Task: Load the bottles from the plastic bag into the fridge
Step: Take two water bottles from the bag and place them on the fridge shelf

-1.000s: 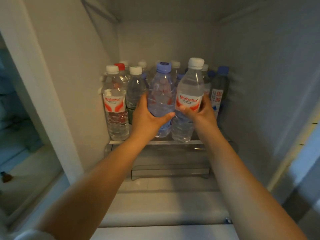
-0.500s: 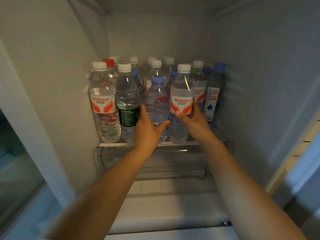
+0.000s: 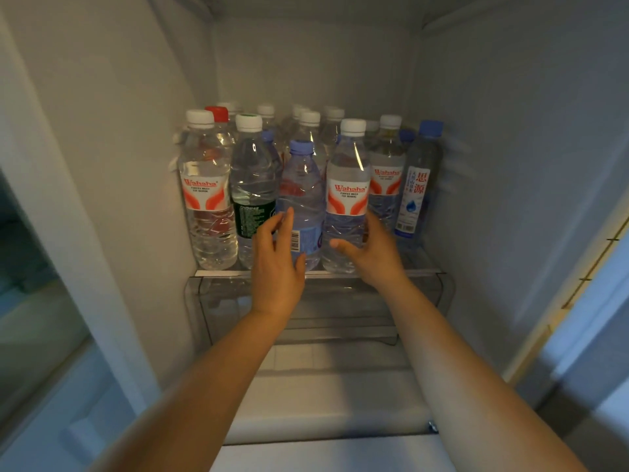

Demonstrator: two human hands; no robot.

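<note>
Head camera: I see both hands reaching into the fridge [image 3: 510, 165], at the front row of water bottles standing on the glass shelf [image 3: 218, 273]. My left hand [image 3: 277, 264] has its fingers loosely spread around the blue-capped bottle [image 3: 301, 199], fingertips by the label and thumb near the barcode; I read it as relaxed, not clamped. My right hand [image 3: 371, 248] is spread wide beside the white-capped bottle [image 3: 349, 199] with the red and white label, palm near its lower body, thumb pointing left, holding nothing that I can make out. Both bottles stand upright, touching or just apart from each other, right at the shelf's front edge. Behind and beside them the shelf is crowded: a green-labelled bottle [image 3: 253, 195], another red-labelled bottle [image 3: 206, 195] at the far left, a tall blue-labelled bottle [image 3: 417, 199] at the right, more caps at the back. The plastic bag is not in view.

My worry is the edge. These two sit just at the lip, so a brush from a hand drawing back could tip one forward off the shelf. The row is packed tight, so a knock could topple neighbours too. I judge they want nudging deeper
</note>
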